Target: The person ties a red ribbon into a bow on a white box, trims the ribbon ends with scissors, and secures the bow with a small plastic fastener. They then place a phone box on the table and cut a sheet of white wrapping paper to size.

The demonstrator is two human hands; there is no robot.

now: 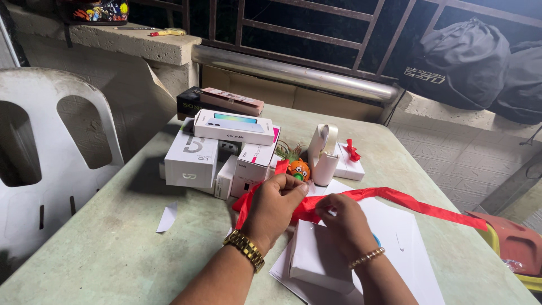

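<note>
A white-wrapped box [319, 257] is seen at the near edge of the table [107, 248], resting on white paper sheets [403, 248]. It is judged light and rigid, best steadied at its sides. A red ribbon [418, 201] crosses above it, trailing right; it is judged soft and slippery. The left hand [275, 208] and right hand [344, 223] are held close together, each pinched on the ribbon near its crossing.

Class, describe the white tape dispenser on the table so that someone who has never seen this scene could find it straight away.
Start at the pale green table and find the pile of white boxes near its far edge. Just right of the pile, beyond the two hands tying a red ribbon, stands the tape dispenser. Unlike its boxy neighbours, it is tall, curved and glossy white, with a small orange toy at its left.
</note>
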